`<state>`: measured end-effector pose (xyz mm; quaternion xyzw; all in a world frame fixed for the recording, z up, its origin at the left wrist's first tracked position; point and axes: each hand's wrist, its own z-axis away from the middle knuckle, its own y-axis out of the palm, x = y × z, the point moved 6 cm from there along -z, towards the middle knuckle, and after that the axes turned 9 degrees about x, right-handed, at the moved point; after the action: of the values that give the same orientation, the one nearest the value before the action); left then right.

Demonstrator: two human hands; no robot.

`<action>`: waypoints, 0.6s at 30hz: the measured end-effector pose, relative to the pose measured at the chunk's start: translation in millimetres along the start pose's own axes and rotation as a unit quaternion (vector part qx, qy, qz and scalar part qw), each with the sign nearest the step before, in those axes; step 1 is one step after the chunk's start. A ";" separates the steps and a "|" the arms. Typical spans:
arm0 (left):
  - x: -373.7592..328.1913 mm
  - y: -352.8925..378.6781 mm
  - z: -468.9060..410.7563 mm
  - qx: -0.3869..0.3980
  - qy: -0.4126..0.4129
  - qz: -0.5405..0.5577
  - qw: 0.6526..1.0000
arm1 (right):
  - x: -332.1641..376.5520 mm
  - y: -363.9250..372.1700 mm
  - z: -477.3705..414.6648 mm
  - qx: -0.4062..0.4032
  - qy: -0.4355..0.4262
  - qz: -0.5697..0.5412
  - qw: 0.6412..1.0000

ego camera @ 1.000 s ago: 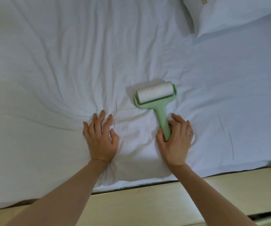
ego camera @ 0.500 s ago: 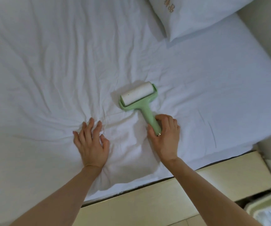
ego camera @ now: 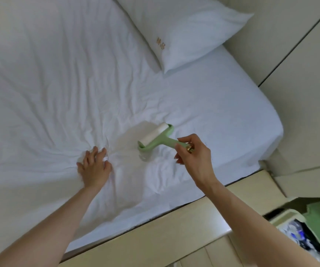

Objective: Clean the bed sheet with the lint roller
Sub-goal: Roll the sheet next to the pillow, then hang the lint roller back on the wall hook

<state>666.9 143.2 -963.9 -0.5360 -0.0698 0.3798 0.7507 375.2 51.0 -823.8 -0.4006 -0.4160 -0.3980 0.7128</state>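
Observation:
A wrinkled white bed sheet point(ego camera: 59, 83) covers the mattress. The lint roller point(ego camera: 156, 136) has a pale green frame and handle and a white roll. My right hand point(ego camera: 192, 155) grips the end of its handle and holds the roller just above the sheet, roll end pointing left and away. My left hand point(ego camera: 94, 166) lies on the sheet to the left of the roller, palm down with fingers spread, and creases radiate from it.
A white pillow point(ego camera: 186, 27) with gold lettering lies at the head of the bed. A pale wooden bed frame edge point(ego camera: 174, 228) runs along the near side. A bin point(ego camera: 305, 234) with rubbish stands at the lower right, beside cream cabinet panels point(ego camera: 299, 74).
My right hand closed round the handle and lifted the roller off the sheet, swinging it rightward. The view swung so the pillow and bin show more. My left hand stayed pressed down.

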 end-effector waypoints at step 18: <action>-367.5 -199.0 231.7 -0.077 0.426 -0.055 0.900 | 221.0 -193.1 97.2 0.027 -0.170 -0.065 0.983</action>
<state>389.0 53.0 -585.8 -0.6980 0.1980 0.0672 0.6849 249.2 17.0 -543.5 -0.4154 -0.5664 -0.3584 0.6149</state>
